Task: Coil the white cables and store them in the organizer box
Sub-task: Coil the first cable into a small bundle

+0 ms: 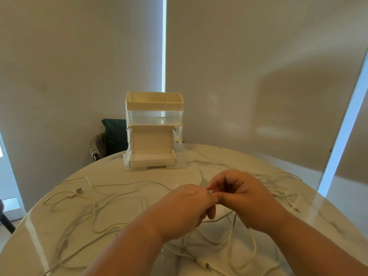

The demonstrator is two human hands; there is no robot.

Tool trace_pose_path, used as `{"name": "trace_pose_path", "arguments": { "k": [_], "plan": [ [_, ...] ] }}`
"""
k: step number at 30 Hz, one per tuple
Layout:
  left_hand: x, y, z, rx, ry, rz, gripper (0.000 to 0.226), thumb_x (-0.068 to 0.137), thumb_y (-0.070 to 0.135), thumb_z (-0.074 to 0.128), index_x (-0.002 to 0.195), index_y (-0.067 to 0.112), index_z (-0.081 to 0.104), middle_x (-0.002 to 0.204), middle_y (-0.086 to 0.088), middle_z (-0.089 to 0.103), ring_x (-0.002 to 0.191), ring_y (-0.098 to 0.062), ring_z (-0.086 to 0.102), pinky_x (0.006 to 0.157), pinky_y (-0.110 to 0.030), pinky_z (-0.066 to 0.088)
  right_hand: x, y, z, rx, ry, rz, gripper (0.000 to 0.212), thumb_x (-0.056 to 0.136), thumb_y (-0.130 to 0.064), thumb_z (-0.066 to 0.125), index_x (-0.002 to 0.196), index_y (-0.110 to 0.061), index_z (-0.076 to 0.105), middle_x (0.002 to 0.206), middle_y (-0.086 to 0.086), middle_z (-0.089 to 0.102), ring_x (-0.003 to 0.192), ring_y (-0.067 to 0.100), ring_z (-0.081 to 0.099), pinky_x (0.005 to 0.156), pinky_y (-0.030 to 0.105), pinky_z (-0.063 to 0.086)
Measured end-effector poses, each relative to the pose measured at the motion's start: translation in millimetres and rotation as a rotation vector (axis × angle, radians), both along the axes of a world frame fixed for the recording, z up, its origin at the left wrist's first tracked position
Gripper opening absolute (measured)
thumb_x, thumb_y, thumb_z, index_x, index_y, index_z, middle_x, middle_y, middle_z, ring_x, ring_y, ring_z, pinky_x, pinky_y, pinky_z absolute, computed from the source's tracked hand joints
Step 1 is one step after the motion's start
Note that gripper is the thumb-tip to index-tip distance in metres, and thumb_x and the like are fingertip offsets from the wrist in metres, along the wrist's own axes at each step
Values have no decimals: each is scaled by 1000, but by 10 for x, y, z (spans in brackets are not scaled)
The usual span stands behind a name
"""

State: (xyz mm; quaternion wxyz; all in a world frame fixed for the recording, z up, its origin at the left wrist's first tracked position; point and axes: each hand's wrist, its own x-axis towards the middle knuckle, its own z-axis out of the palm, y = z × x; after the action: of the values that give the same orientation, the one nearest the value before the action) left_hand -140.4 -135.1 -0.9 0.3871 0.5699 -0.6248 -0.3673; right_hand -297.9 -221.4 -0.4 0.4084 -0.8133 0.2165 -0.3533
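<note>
Several white cables (111, 214) lie loose and tangled across the marble table (229, 162). My left hand (189, 208) and my right hand (241, 198) meet above the table's middle, fingers curled, both gripping a white cable whose strands (252, 238) hang down below them. A plug end (205, 264) lies near the front edge and a metal plug (79, 190) lies at the left. The organizer box (154, 128) stands at the table's far edge, with clear drawers and an open small white cardboard box (152, 150) in front of its lowest drawer.
More white cable (282, 188) sprawls to the right of my hands. A chair with a dark cushion (114, 134) stands behind the table at the left. Closed roller blinds fill the background.
</note>
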Motion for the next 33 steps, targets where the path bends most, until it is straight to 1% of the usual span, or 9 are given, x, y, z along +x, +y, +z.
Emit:
{"name": "trace_pose_path", "arguments": {
  "k": [3,7,12,15,17,24,26,30,33],
  "plan": [
    [18,-15,-5,2,-12,21,47,99,43,47,61,18,60,50,5,44,46,-10,37,52,-24,34,-14,-66,-6,299,-106,132,15,71,-7,74,78,-20,75,69,6,62,56,14,53,51,23,43],
    [28,-38,-25,-59,35,91,48,100,38,48,55,20,53,49,1,42,45,-14,34,50,-25,31,-62,-161,-36,626,-283,286,20,68,-1,78,86,-8,72,82,16,61,57,19,53,48,24,40],
    [81,-47,42,-128,311,300,51,100,29,45,49,20,43,47,-1,35,45,-16,29,55,-31,31,-39,-184,-59,433,-330,153,45,53,-39,88,92,-20,75,92,8,68,82,21,62,69,30,44],
    [110,-41,80,-131,494,372,52,100,27,43,48,21,41,45,1,32,43,-14,26,49,-28,29,-51,-151,-59,188,-340,-65,23,65,-35,73,87,-29,72,90,-2,69,86,11,63,72,20,47],
    [117,-43,86,-150,562,404,53,101,27,43,49,19,43,44,0,33,41,-15,28,48,-29,30,-46,-104,-58,120,-269,-91,15,75,-27,64,89,-30,70,89,-2,68,82,9,62,71,23,48],
    [78,-59,70,-142,639,380,53,101,27,42,49,20,44,45,0,31,43,-15,26,48,-30,29,114,32,-176,312,-111,117,26,79,-17,65,104,-20,70,111,13,69,101,31,63,85,40,51],
    [65,-71,57,-150,610,379,50,100,26,42,51,19,43,46,-1,32,44,-15,26,46,-29,27,153,58,-188,412,-149,183,33,75,-21,73,108,-15,69,111,23,68,101,34,63,81,40,50],
    [76,-102,23,-167,494,431,45,97,26,46,53,19,43,49,-1,34,44,-15,29,46,-29,29,166,91,-162,722,-363,315,96,48,-34,90,130,-7,49,116,27,65,102,43,63,89,50,47],
    [101,-111,-2,-159,426,453,49,97,32,47,49,23,46,49,1,36,47,-15,29,52,-33,29,141,103,-115,663,-432,267,86,57,-34,85,132,-12,48,127,23,61,101,45,64,85,51,51]
  ]
}}
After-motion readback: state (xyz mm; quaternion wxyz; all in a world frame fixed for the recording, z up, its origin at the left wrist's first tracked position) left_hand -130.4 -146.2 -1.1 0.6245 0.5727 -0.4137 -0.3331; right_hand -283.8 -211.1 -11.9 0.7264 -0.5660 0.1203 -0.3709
